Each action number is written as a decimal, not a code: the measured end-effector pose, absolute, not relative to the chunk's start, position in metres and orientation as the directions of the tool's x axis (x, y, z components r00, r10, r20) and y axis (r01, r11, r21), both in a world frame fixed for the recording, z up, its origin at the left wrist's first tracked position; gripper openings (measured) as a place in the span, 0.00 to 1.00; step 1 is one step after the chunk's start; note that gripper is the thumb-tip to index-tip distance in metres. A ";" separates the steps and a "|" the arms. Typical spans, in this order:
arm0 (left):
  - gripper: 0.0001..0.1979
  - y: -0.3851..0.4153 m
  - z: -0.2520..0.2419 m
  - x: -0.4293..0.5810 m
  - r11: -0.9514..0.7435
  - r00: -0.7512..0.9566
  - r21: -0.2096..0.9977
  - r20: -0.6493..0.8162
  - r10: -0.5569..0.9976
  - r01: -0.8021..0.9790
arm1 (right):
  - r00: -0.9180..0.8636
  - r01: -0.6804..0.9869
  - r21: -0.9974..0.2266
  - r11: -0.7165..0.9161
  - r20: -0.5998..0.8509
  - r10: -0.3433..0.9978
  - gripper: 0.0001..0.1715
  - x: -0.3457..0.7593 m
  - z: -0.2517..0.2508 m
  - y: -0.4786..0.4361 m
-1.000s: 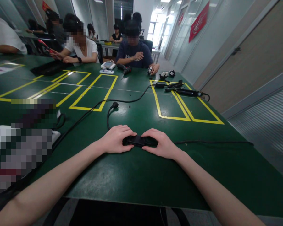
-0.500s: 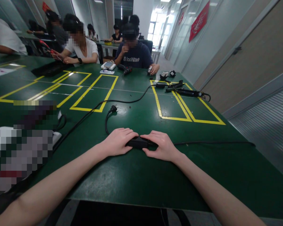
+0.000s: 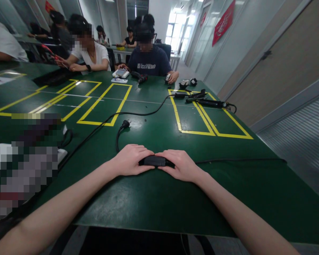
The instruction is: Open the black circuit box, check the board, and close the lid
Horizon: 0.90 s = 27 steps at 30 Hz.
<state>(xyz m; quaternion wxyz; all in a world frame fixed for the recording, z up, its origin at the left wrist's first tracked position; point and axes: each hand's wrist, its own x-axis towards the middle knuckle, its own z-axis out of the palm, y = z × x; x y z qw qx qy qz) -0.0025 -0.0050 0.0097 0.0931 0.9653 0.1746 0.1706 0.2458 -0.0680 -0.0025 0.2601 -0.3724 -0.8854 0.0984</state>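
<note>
A black power adapter (image 3: pixel 154 161) is gripped between both my hands just above or on the table, its front face showing. My left hand (image 3: pixel 132 159) is closed round its left end, thumb and fingers on opposite sides. My right hand (image 3: pixel 178 163) is closed on the right end in the same way. From behind my left hand a short cord rises to a black two-pin plug (image 3: pixel 126 124) lying on the table. A thin black cable (image 3: pixel 239 160) runs from my right hand to the table's right edge.
Yellow tape outlines mark the green table (image 3: pixel 117 209). A long black cord (image 3: pixel 138 114) leads to a black tong-like tool (image 3: pixel 207 103) at the far right. A power drill (image 3: pixel 140 77) and white devices lie by a person opposite. Blurred items (image 3: pixel 29 170) sit at left.
My hands have shifted slightly on the adapter, and it appears rolled so its front face shows more. The plug has moved slightly left. The person opposite has lowered a hand to a white device.
</note>
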 end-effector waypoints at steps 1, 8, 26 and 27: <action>0.16 -0.005 0.010 -0.003 -0.924 0.880 0.230 0.304 0.365 0.304 | -0.583 0.610 -0.375 0.698 0.385 0.716 0.14 0.246 -0.002 -0.068; 0.19 -0.005 0.011 -0.002 -0.929 0.884 0.209 0.301 0.358 0.305 | -0.571 0.610 -0.366 0.703 0.411 0.710 0.15 0.246 0.000 -0.068; 0.17 -0.003 0.007 -0.002 -0.911 0.873 0.243 0.284 0.396 0.334 | -0.559 0.571 -0.346 0.744 0.500 0.661 0.18 0.242 -0.007 -0.064; 0.18 -0.003 0.007 -0.002 -0.910 0.872 0.246 0.286 0.397 0.334 | -0.557 0.574 -0.342 0.744 0.503 0.660 0.18 0.242 -0.007 -0.064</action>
